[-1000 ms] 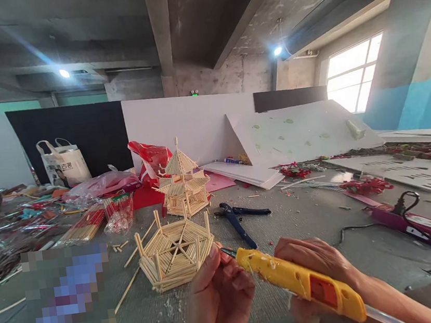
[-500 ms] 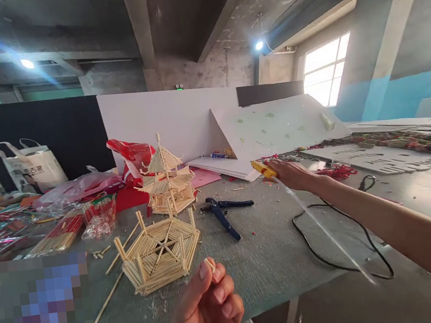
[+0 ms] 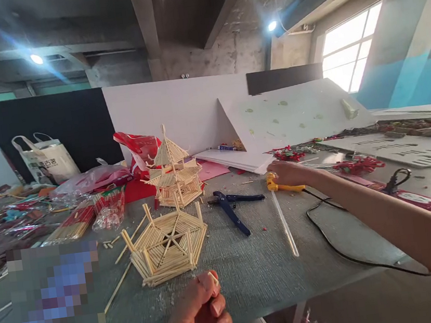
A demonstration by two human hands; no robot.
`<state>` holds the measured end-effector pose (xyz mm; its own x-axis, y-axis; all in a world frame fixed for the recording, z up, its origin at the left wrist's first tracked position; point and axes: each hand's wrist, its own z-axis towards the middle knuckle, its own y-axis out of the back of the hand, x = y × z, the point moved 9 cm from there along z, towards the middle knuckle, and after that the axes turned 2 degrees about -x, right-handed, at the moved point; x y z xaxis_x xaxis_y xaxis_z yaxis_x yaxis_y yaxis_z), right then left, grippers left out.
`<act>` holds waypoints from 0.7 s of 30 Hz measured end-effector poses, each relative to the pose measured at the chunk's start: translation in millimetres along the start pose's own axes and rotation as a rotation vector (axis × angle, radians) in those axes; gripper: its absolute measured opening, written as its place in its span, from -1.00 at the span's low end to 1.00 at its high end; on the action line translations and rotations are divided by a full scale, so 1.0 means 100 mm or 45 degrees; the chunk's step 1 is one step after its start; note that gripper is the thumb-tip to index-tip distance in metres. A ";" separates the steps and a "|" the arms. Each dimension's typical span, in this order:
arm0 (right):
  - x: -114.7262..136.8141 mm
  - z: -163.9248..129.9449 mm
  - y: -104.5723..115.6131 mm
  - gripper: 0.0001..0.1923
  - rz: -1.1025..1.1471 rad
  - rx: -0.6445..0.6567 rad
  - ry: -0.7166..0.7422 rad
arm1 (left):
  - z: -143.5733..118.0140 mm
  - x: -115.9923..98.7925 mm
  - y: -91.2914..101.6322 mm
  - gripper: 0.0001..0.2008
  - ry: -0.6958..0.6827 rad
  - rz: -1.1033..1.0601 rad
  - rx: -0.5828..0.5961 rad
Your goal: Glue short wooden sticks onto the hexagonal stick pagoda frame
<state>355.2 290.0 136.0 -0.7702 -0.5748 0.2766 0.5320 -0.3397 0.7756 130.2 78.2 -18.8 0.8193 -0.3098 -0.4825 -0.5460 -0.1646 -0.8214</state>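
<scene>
1. Grey table [image 3: 249,278], ribbed-looking top, seriously cluttered.
2. Hexagonal stick base [image 3: 166,250] sits front and center-left, stick pagoda [image 3: 176,179] right behind.
3. Navy cutters [image 3: 233,217] lying spread beside them.
4. Loose sticks [image 3: 118,288] and cut bits [image 3: 110,243] off left.
5. Yellow glue gun [image 3: 291,188]: can't tell if it's touching down.
6. Maroon power strip [image 3: 414,197], far right.
</scene>
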 end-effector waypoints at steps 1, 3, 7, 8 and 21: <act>0.16 -0.03 -0.06 -0.70 0.014 0.090 0.011 | 0.01 0.01 0.00 -0.76 -0.004 0.002 -0.010; 0.55 -0.17 -0.20 -0.78 0.068 0.270 0.030 | 0.03 0.02 0.00 -0.75 -0.027 0.024 -0.032; 1.45 -0.67 -0.54 -0.81 0.368 0.683 0.059 | 0.06 -0.02 0.02 -0.73 -0.135 0.174 -0.097; 1.62 -0.79 -0.60 -0.81 0.464 0.759 0.027 | 0.07 -0.04 0.02 -0.72 -0.171 0.224 -0.113; 2.00 -0.99 -0.88 -0.84 0.864 1.019 -0.263 | 0.03 -0.43 0.04 -0.63 -0.650 0.598 -0.269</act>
<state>189.2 131.4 67.2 -0.4843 -0.2973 0.8228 0.5441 0.6342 0.5494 93.7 93.8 -2.3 0.4417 0.0750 -0.8940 -0.8403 -0.3147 -0.4415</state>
